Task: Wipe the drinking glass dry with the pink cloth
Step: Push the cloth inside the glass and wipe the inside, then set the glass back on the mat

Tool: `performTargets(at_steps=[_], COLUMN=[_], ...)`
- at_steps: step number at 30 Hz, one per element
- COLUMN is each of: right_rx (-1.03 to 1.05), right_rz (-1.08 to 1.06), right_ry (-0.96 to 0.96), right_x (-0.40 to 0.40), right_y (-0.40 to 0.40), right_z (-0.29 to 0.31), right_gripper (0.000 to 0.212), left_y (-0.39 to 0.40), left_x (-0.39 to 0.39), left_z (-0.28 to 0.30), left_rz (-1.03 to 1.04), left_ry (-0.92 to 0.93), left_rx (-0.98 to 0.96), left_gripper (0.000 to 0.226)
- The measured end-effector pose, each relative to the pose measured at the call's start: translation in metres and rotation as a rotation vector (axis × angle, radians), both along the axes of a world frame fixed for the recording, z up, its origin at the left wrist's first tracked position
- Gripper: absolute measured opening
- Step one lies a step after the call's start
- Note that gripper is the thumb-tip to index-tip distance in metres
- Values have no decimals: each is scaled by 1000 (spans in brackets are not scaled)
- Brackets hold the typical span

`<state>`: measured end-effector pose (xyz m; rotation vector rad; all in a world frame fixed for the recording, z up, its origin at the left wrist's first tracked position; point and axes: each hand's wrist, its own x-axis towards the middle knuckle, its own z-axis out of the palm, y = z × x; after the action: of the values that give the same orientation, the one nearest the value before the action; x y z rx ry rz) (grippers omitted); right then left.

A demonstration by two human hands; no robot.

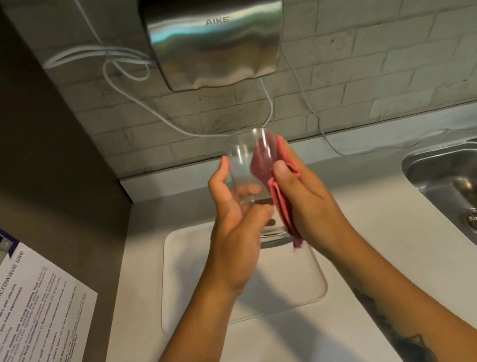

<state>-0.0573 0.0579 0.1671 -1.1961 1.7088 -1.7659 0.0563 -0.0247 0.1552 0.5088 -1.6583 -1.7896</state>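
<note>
A clear drinking glass is held upright above the counter, its mouth tipped slightly away from me. My left hand wraps its lower half from the left. My right hand grips the pink cloth. Part of the cloth is pushed inside the glass against the right wall, the rest hangs down outside along my right palm. The glass base is partly hidden by my left fingers.
A white tray lies on the pale counter under my hands. A steel sink is at the right. A steel hand dryer with loose cables hangs on the tiled wall. A microwave notice sticks to the dark panel at left.
</note>
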Motion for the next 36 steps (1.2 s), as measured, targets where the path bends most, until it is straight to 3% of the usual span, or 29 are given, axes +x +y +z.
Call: performTargets(at_steps=[5, 9, 13, 18, 23, 26, 30, 33, 36], right_rx=[-13, -22, -120, -82, -52, -40, -24, -4, 17], right_rz=[-22, 1, -63, -27, -152, -110, -214, -255, -258], right_ry=[25, -32, -167, -168, -427, -720, -1081, -1181, -1212], right_x=[28, 30, 22, 38, 8, -4, -19, -28, -35], right_y=[6, 4, 0, 5, -2, 1, 20, 40, 55], right_z=[-16, -22, -17, -37, -41, -60, -87, -103, -113], right_gripper=[69, 60, 60, 38, 42, 41, 39, 35, 28], left_y=[-8, -10, -8, -16, -13, -21, -30, -38, -37], left_x=[1, 0, -4, -8, -14, -18, -28, -34, -43], left_z=[-9, -14, -12, -15, -39, -57, -89, -117, -137], left_rz=[34, 61, 60, 95, 26, 83, 144, 206, 228], left_ry=[19, -24, -32, -50, -79, -164, -284, -361, -434], left_rx=[-17, -2, -77, -139, -137, -147, -192, -173, -182], left_gripper=[73, 78, 62, 76, 75, 81, 84, 68, 70])
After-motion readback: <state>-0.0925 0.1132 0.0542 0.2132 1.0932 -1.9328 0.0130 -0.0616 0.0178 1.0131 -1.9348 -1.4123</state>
